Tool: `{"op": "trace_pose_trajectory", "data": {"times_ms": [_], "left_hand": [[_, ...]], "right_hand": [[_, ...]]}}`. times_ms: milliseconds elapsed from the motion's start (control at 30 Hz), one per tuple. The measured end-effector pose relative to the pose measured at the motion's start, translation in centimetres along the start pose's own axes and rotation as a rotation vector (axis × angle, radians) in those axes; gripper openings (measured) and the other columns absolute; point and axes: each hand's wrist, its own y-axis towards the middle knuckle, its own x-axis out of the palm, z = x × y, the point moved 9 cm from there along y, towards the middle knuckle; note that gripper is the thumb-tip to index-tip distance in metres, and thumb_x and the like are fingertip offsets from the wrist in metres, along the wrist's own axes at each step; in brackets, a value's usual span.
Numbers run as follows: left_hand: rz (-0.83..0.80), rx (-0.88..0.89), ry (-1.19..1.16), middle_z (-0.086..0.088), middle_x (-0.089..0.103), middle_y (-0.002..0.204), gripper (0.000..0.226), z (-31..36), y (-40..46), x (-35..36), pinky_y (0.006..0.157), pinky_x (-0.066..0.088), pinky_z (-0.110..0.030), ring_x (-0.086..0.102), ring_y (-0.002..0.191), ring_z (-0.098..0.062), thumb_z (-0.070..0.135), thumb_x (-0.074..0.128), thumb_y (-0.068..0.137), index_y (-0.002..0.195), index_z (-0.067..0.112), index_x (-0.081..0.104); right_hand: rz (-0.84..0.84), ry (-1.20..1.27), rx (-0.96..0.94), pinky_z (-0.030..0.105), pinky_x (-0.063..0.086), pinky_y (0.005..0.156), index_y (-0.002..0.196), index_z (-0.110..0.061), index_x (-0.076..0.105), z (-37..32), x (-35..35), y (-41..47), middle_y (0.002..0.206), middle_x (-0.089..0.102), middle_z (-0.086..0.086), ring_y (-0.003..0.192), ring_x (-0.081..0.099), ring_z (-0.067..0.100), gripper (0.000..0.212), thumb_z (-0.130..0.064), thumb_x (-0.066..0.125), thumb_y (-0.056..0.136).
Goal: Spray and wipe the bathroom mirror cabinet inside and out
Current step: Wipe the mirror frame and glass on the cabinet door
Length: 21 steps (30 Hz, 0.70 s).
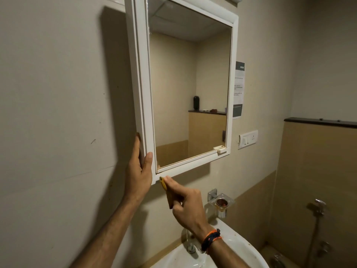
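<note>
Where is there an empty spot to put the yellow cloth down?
The white sink rim right of the tap looks bare, and so does most of the dark ledge above the tan tiles. The soap holder already holds something. Under the cabinet corner it is crowded: left hand, right hand, yellow cloth.

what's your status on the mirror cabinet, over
Left hand grips cabinet door at lower left corner. Right hand pinches yellow cloth against door's bottom edge. Nothing in the way.
</note>
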Motion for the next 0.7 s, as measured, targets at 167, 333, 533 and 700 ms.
{"op": "trace_pose_trajectory", "data": {"times_ms": [167, 333, 533, 700], "left_hand": [[-0.02, 0.014, 0.1, 0.007, 0.034, 0.156, 0.065, 0.8, -0.1, -0.6, 0.11, 0.041, -0.045, 0.042, 0.138, -0.015, 0.028, 0.053, 0.098, 0.153, 0.038, 0.019], [-0.079, -0.032, 0.094, 0.007, 0.027, 0.158, 0.066, 0.7, 0.3, -0.9, 0.111, 0.037, -0.036, 0.033, 0.142, -0.015, 0.025, 0.054, 0.098, 0.153, 0.035, 0.019], [-0.106, -0.064, -0.011, 0.001, 0.032, 0.157, 0.058, 0.8, 0.4, -0.9, 0.11, 0.041, -0.046, 0.039, 0.14, -0.019, 0.02, 0.046, 0.101, 0.151, 0.033, 0.021], [-0.134, -0.076, 0.023, 0.004, 0.028, 0.158, 0.056, 0.7, -0.1, -0.6, 0.109, 0.041, -0.045, 0.036, 0.141, -0.02, 0.024, 0.044, 0.102, 0.147, 0.044, 0.018]], "right_hand": [[0.256, -0.08, -0.083, 0.022, 0.043, 0.106, 0.134, -0.026, 0.052, -2.5, -2.7, 1.3, 0.132, 0.054, -0.013, 0.123, 0.042, -0.02, 0.073, 0.015, 0.057, 0.073], [0.3, -0.245, -0.274, 0.033, 0.045, 0.107, 0.14, -0.02, 0.047, -5.9, -1.7, 2.7, 0.143, 0.045, -0.004, 0.134, 0.044, 0.009, 0.073, 0.015, 0.062, 0.077], [0.15, -0.356, -0.287, 0.02, 0.027, 0.113, 0.144, -0.021, 0.042, -5.2, 3.0, 2.1, 0.149, 0.038, -0.003, 0.138, 0.033, 0.007, 0.079, 0.016, 0.066, 0.078], [0.082, -0.42, -0.278, 0.026, 0.028, 0.113, 0.142, -0.02, 0.048, -3.8, 4.0, 0.4, 0.148, 0.039, -0.003, 0.139, 0.033, 0.009, 0.076, 0.016, 0.065, 0.077]]}}
